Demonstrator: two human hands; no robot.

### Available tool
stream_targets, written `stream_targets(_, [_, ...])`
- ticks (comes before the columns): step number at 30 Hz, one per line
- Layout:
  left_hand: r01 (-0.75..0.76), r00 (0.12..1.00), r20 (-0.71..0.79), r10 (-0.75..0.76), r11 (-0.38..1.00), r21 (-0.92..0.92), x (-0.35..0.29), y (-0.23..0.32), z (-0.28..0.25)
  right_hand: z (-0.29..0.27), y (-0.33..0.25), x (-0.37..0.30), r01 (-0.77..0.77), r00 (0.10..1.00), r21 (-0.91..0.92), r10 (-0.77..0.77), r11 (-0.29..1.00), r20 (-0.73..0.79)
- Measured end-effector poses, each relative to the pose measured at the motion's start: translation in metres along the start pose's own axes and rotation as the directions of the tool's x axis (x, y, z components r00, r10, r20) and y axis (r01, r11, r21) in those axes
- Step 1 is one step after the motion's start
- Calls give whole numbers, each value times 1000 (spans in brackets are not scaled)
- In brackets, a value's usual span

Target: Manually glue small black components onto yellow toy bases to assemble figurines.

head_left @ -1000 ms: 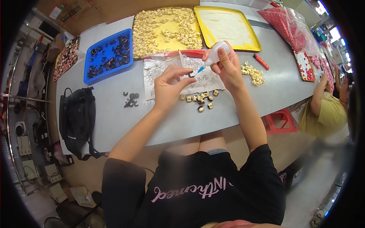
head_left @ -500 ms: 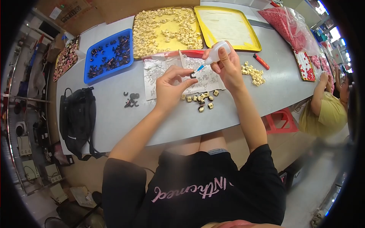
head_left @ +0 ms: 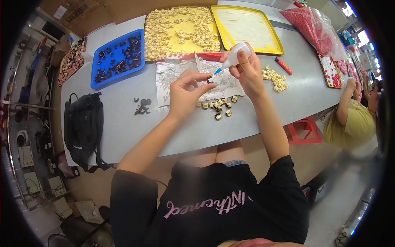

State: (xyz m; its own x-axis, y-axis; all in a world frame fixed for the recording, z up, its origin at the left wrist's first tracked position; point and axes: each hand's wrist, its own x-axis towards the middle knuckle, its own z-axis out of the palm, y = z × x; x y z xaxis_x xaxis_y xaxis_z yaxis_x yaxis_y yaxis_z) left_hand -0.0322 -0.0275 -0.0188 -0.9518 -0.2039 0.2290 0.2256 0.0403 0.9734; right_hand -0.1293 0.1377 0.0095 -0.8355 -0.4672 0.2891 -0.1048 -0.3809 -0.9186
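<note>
Between thumb and fingertips, my left hand pinches a small black curved piece. My right hand is wrapped round a white squeeze bottle, tilted so that its blue tip points down at the black piece. Whether the tip touches the piece I cannot tell. Below both hands lies a paper sheet marked with pale blotches. Along its near edge sit several cream cube-shaped pieces, some with black parts on them. Loose black curved pieces lie on the table to the left.
A blue tray of black pieces stands at the left, beside a black bag. Behind are a yellow tray of cream pieces and another yellow tray. On the right lie cream pieces, a red tube and a co-worker.
The bottle tip and the black piece have shifted only very slightly. Both hands keep the same hold, and the objects on the table stay where they were.
</note>
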Motion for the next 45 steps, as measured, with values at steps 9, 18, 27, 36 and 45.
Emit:
stream_targets(9, [1,1000,1,-1,1000,-1,1,2,0,-2,-1,2,18,1000,-9,-18,1000,1])
stream_targets(18, [-13,1000,-5,13,1000,3,-5,-2,1,-5,1,-3,2,1000,80,-1,997,-6])
stream_targets(27, [-48,999,-2,48,999,-10,3,-1,-2,-1,-1,3,-9,999,97,6,995,40])
stream_targets(36, [-56,998,1,56,998,-19,0,-4,1,-6,0,0,-9,1000,77,7,997,21])
stream_targets(45, [-48,998,-39,50,997,67,7,-6,-8,-4,-17,14,107,959,209,-45,972,-281])
